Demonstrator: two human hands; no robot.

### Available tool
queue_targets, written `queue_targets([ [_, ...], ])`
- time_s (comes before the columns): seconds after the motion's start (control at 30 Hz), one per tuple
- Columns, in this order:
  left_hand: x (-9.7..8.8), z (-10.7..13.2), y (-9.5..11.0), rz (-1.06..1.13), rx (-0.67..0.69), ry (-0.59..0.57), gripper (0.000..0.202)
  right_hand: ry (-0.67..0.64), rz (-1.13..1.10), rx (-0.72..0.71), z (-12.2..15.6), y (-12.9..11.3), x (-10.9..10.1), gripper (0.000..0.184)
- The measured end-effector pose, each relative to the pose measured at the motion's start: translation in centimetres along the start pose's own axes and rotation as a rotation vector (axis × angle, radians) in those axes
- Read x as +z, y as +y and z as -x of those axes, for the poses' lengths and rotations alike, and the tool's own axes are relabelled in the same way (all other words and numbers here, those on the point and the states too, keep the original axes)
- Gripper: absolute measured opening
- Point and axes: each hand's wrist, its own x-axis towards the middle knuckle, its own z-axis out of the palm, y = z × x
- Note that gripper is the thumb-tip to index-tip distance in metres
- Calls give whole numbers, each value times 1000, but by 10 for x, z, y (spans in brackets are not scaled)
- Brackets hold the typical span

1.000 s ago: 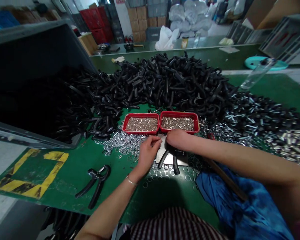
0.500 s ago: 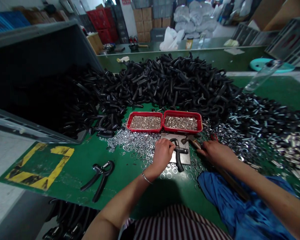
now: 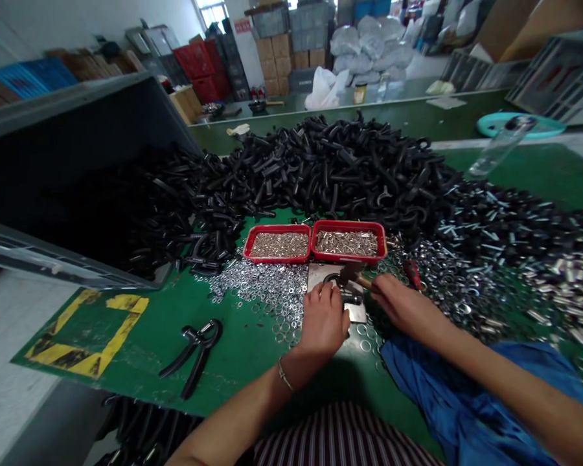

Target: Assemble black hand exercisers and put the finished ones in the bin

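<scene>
My right hand [image 3: 401, 304] grips the wooden handle of a hammer [image 3: 351, 272], whose dark head is over the upper part of a metal plate [image 3: 317, 275]. My left hand [image 3: 324, 320] is closed over a black hand grip [image 3: 352, 299] lying on that plate. The fingers cover most of this piece. A second black hand grip [image 3: 201, 355], V-shaped with a metal spring between its arms, lies apart on the green table to the left. Small metal rings [image 3: 282, 327] are scattered around the plate.
Two red trays [image 3: 278, 259] [image 3: 383, 249] of small metal pins and rivets stand behind the plate. A heap of black handles [image 3: 320, 162] lies beyond, spilling from a grey crate [image 3: 78, 285]. At right are a red-handled tool [image 3: 412, 275], metal sleeves [image 3: 580, 291] and blue cloth [image 3: 442, 382].
My right hand has lifted the hammer from beside the plate, bringing its head over the hand grip. My left hand has shifted further over the piece. The view has tilted slightly.
</scene>
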Motion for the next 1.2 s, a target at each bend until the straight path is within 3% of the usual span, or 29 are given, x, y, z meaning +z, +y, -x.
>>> queue_targets([
  [0.1,-5,-2,-6,125,65,-62,43,-45,4,44,-5,0,-11,15],
  [0.23,-9,-2,-19,276,127,-61,43,61,53,81,-2,-5,-19,20],
  [0.4,-3,5,-21,365,73,-35,43,-180,102,12,4,-8,-16,16],
  [0.6,8,11,-20,421,-104,36,86,-30,23,-7,9,-32,-14,25],
  [0.73,10,12,-18,393,-128,7,92,-243,47,23,8,-25,-7,18],
  [0.8,11,11,-17,374,-140,11,89,-261,-79,82,8,-14,-6,19],
  [0.9,5,4,-15,391,-134,40,81,-195,-391,308,15,-2,-2,28],
  [1.0,-12,-1,-16,576,-170,-17,72,-105,-514,485,31,0,5,29],
  [1.1,-12,-8,-41,914,-409,-184,64,-83,-264,447,36,9,9,24],
  [1.13,-4,-13,-54,948,-440,-152,60,-24,-197,457,34,15,7,20],
  [1.2,23,-26,-81,862,-360,-14,59,82,50,458,28,29,1,14],
])
